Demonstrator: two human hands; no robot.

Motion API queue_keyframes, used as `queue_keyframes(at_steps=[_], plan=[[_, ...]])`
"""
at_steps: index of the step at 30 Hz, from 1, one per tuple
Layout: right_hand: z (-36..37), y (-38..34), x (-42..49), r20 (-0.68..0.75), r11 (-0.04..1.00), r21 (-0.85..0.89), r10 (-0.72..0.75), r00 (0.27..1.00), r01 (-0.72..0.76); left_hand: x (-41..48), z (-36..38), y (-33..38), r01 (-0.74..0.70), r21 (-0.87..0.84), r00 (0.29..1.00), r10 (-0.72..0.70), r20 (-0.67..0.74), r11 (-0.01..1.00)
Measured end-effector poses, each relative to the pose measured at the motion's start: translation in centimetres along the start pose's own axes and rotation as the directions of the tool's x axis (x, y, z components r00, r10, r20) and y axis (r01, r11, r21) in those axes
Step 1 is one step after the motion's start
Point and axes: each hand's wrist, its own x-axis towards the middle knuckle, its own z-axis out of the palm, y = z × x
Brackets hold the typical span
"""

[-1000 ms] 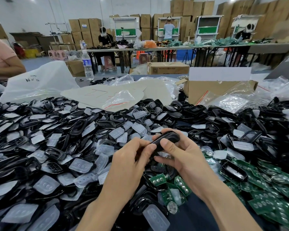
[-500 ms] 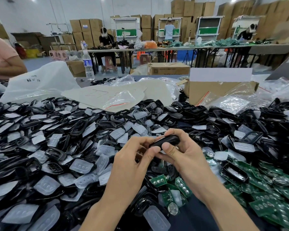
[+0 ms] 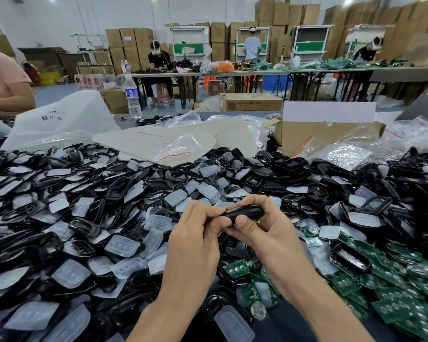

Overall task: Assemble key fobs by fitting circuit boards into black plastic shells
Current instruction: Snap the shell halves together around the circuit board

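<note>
While my left hand (image 3: 195, 239) and right hand (image 3: 262, 230) pinch one black shell (image 3: 245, 213) mid-frame, heaped shells (image 3: 84, 218) and green boards (image 3: 393, 287) remain unassembled.

Black shell (image 3: 245, 213) is mostly covered by the fingers of the left hand (image 3: 195, 245) and right hand (image 3: 267, 233). Only its upper edge shows, can't tell if a board sits inside. Pile of loose shells (image 3: 59, 218) runs off the left and bottom edges. Green circuit boards (image 3: 410, 299) are cut by the right edge. Person in pink sleeve (image 3: 5, 80) is cropped at left. Marking on white bag (image 3: 67, 124) and label on water bottle (image 3: 131, 95) are too small to read.
</note>
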Motion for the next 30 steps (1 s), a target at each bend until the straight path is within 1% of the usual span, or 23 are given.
queue_keyframes(at_steps=[5, 9, 11, 14, 16, 19, 23, 25, 27, 30], plan=[[0.1, 0.1, -0.1, 0.022, 0.999, 0.032, -0.003, 1.000, 0.002, 0.0, 0.0, -0.2, -0.079, 0.032, 0.996, 0.080, -0.039, 0.996], [0.2, 0.1, -0.1, 0.021, 0.999, 0.044, 0.000, 1.000, 0.000, 0.0, 0.1, -0.4, -0.102, 0.025, 0.993, 0.104, -0.057, 0.994], [0.2, 0.0, 0.0, 0.018, 0.998, 0.057, -0.010, 1.000, 0.009, 0.0, 0.2, -0.5, -0.086, -0.008, 0.995, 0.086, -0.048, 0.996], [-0.1, -0.1, 0.1, 0.024, 0.997, 0.076, -0.018, 1.000, 0.016, 0.0, 0.3, -0.6, -0.020, -0.106, 1.000, 0.020, -0.002, 0.994], [-0.1, -0.1, 0.1, 0.031, 0.997, 0.078, -0.028, 0.999, 0.026, 0.1, 0.2, -0.6, -0.004, -0.138, 1.000, 0.007, 0.023, 0.990], [-0.2, -0.3, 0.1, 0.042, 0.995, 0.090, -0.034, 0.999, 0.030, 0.3, 0.0, -0.6, 0.022, -0.165, 0.998, -0.012, 0.059, 0.986], [0.0, -0.5, 0.0, 0.023, 0.998, 0.068, -0.008, 1.000, 0.006, 0.5, -0.2, -0.6, 0.018, -0.138, 0.997, -0.007, 0.078, 0.990], [0.3, -0.5, 0.0, 0.033, 0.989, 0.151, 0.007, 0.999, -0.012, 0.4, -0.3, -0.6, -0.004, -0.114, 0.999, 0.009, 0.047, 0.993], [0.5, -0.6, 0.0, 0.062, 0.952, 0.303, 0.026, 0.998, -0.044, 0.3, -0.4, -0.5, -0.012, -0.102, 1.000, 0.014, 0.019, 0.995], [0.9, -0.6, -0.1, 0.064, 0.893, 0.441, 0.075, 0.995, -0.096, 0.3, -0.3, -0.6, 0.002, -0.090, 0.999, 0.001, 0.033, 0.996]])
